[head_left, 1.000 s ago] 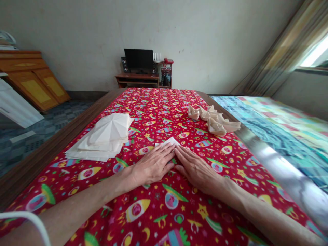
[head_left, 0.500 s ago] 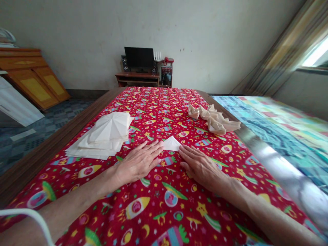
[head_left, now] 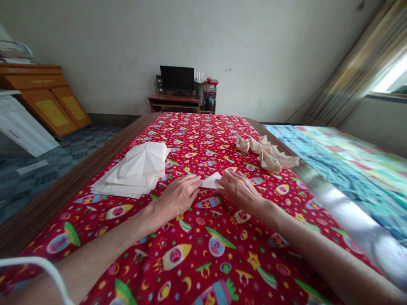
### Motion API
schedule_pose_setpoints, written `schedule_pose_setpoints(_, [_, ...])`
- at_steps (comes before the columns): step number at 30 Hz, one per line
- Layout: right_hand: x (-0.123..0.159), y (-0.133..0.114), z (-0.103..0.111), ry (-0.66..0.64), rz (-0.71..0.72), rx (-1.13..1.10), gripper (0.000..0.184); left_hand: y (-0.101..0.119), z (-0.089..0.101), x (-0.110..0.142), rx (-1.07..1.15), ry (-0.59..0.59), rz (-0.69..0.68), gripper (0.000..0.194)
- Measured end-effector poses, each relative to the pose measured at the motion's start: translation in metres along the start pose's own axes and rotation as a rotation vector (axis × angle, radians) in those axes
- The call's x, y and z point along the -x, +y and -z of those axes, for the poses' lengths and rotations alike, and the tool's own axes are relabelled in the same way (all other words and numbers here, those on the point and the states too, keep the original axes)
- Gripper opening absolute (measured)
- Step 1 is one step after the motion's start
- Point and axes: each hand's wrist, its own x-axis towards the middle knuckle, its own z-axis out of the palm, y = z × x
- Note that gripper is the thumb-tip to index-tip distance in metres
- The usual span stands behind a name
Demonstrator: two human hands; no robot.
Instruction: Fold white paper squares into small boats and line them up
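Observation:
A small folded white paper (head_left: 210,181) lies on the red patterned cloth, pointed at the top, between my two hands. The fingers of my left hand (head_left: 180,191) are bent together at its left corner. My right hand (head_left: 240,189) curls over the right side, thumb and fingertips closed on the edge and hiding part of it. To the left of my left hand is a stack of creased white paper sheets (head_left: 143,163). Beyond my right hand sit several folded paper pieces (head_left: 269,154) with pointed tips.
The red cloth (head_left: 203,237) covers a brown wooden table (head_left: 41,216). A white cable (head_left: 44,264) curves across the lower left corner. Along the right side stands a bed with a patchwork cover (head_left: 318,156). A monitor (head_left: 177,78) on a small desk stands at the far wall.
Both hands have gone from lying flat with fingers stretched to bent fingers on the paper. The right hand has moved inward over the right corner. The view has shifted slightly.

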Motion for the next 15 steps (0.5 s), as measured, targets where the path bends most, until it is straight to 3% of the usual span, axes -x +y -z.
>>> schedule_pose_setpoints(4, [-0.002, 0.004, -0.001, -0.02, 0.018, -0.017, 0.019, -0.002, 0.0, 0.001, 0.04, 0.01, 0.015, 0.032])
schedule_pose_setpoints(11, [0.005, 0.0, -0.002, 0.061, 0.109, 0.068, 0.023, -0.002, -0.003, 0.0, 0.091, 0.017, 0.042, 0.035])
schedule_pose_setpoints(15, [0.0, -0.009, -0.001, 0.056, 0.05, 0.167, 0.021, -0.002, -0.005, -0.003, 0.207, 0.039, 0.097, 0.039])
